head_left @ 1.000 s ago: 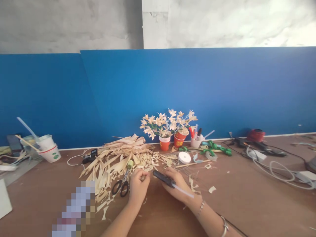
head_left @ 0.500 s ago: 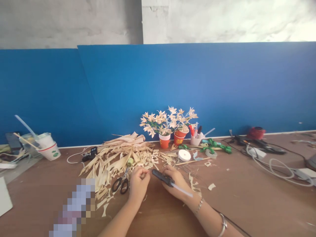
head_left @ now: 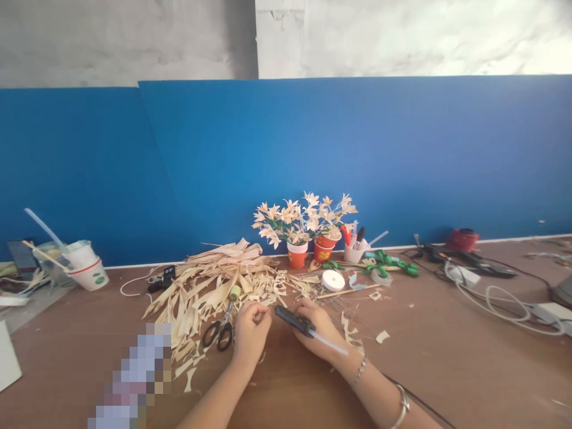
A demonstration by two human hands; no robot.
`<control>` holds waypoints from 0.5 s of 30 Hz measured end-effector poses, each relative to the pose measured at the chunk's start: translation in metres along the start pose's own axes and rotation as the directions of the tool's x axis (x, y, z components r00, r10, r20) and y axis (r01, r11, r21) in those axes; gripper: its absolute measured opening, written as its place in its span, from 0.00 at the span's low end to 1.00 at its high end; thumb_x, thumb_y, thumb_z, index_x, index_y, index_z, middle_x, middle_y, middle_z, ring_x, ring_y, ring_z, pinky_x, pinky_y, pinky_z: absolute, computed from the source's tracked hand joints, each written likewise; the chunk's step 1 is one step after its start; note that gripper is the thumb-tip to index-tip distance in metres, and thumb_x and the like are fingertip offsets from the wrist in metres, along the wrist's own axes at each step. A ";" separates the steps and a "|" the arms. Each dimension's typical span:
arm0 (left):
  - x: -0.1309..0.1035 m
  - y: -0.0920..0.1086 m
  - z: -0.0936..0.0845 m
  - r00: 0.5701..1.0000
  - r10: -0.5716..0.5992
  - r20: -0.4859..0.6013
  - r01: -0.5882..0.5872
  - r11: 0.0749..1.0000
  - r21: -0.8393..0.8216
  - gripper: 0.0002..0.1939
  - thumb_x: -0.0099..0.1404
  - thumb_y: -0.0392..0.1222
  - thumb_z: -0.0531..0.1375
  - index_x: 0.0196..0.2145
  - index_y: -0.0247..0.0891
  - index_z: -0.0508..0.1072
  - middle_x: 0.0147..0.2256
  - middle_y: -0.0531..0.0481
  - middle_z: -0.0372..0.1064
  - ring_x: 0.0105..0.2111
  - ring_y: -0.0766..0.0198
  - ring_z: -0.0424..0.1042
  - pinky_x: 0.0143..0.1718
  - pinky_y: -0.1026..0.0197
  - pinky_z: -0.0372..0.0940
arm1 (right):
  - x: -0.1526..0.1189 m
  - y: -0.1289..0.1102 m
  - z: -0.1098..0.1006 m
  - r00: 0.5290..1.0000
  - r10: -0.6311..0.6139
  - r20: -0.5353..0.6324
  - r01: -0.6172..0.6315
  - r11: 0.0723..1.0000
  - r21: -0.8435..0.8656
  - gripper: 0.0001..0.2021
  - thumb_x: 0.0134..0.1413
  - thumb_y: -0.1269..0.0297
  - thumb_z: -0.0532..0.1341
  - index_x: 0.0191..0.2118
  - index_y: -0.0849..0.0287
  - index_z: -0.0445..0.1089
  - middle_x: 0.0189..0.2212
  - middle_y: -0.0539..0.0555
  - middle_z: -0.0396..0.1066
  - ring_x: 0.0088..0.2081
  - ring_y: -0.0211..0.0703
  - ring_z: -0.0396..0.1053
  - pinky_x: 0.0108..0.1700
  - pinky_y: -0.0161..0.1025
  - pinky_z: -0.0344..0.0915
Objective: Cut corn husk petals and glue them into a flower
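My right hand is wrapped round a black hot glue gun, and a translucent glue stick sticks out of its back end toward my wrist. The gun's front end points left at the fingertips of my left hand. Those fingers are closed in a pinch; whatever lies between them is too small to make out. Just left of that hand lie black-handled scissors, beside a heap of pale dried husk strips. Behind both hands, husk flowers with green stems stand in red paper cups.
A white tape roll, a thin stick and green ribbon pieces lie behind my right hand. A cup of tools stands near the blue partition. White cables lie at right; a paper cup leans at left.
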State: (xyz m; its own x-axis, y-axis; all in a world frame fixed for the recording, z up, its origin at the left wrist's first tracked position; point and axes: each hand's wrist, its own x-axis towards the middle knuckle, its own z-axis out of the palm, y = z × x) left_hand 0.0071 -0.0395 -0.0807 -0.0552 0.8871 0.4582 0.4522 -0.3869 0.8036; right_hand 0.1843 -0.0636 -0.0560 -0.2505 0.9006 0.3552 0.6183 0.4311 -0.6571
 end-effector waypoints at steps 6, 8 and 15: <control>0.000 0.001 0.000 1.000 0.020 -0.013 -0.020 1.000 0.012 0.09 0.57 0.40 0.56 0.21 0.38 0.69 0.25 0.52 0.64 0.29 0.63 0.65 0.32 0.62 0.59 | 0.000 0.000 0.001 1.000 0.000 0.000 0.000 1.000 0.007 0.07 0.41 0.78 0.57 0.27 0.59 0.68 0.31 0.53 0.67 0.33 0.42 0.68 0.38 0.35 0.65; 0.000 0.001 0.000 1.000 0.019 -0.017 -0.019 1.000 0.018 0.09 0.57 0.40 0.56 0.21 0.38 0.69 0.25 0.52 0.65 0.29 0.63 0.65 0.32 0.61 0.60 | 0.000 0.000 0.001 1.000 0.001 0.004 -0.001 1.000 0.001 0.07 0.41 0.78 0.58 0.26 0.59 0.68 0.31 0.53 0.67 0.34 0.42 0.68 0.38 0.35 0.64; 0.001 0.000 -0.001 1.000 0.009 -0.007 -0.009 1.000 0.015 0.09 0.57 0.40 0.56 0.21 0.38 0.69 0.26 0.52 0.65 0.29 0.62 0.66 0.33 0.61 0.60 | 0.000 0.003 0.001 1.000 0.007 0.006 -0.007 1.000 -0.003 0.09 0.40 0.80 0.57 0.27 0.59 0.69 0.32 0.53 0.68 0.35 0.42 0.68 0.39 0.35 0.64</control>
State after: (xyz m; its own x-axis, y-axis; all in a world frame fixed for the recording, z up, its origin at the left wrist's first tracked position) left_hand 0.0064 -0.0390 -0.0804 -0.0577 0.8817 0.4683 0.4659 -0.3910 0.7937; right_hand 0.1852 -0.0627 -0.0584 -0.2509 0.9037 0.3469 0.6225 0.4250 -0.6571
